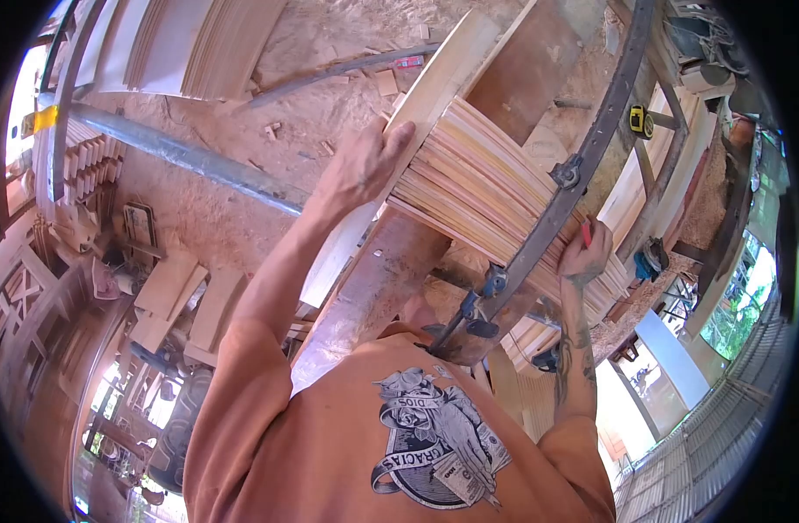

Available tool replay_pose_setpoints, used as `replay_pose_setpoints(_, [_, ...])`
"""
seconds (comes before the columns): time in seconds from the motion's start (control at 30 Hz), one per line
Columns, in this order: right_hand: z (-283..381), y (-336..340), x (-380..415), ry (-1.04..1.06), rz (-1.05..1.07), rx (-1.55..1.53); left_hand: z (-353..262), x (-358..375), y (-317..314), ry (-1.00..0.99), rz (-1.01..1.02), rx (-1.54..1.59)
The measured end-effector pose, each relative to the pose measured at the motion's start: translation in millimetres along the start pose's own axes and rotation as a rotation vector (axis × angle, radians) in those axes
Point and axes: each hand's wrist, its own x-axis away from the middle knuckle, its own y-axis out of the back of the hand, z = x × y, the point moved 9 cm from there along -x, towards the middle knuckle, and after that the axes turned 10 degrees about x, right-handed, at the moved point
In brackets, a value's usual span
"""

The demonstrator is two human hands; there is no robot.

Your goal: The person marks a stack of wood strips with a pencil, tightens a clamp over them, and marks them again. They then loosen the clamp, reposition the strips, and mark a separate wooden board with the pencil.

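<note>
Under the left hand (365, 161) sits a stack of slats (482, 187), palm pressed on its end, fingers spread. Across the metal bar (582, 166), the right hand (585, 257) pinches a red pencil (586, 233) against the stack.

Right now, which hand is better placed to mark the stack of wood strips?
Probably the right hand: it grips a red pencil against the stack. The left hand rests open on the stack's far end.
</note>
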Motion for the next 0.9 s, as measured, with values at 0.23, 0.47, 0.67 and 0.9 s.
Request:
replay_pose_setpoints(0.23, [-2,-1,0,-0.024,0.012,-0.025,-6,-6,-3,-0.043,-0.009,-0.034])
replay_pose_setpoints(0.47, [0,2,-2,-0.014,-0.030,-0.003,5,-8,-6,0.030,0.013,0.026])
replay_pose_setpoints(0.67, [-3,0,-2,-0.014,-0.032,0.005,-5,-3,2,0.004,-0.019,0.065])
replay_pose_setpoints(0.9, [-3,2,-3,-0.011,-0.034,0.013,3,-3,-4,0.029,0.011,-0.002])
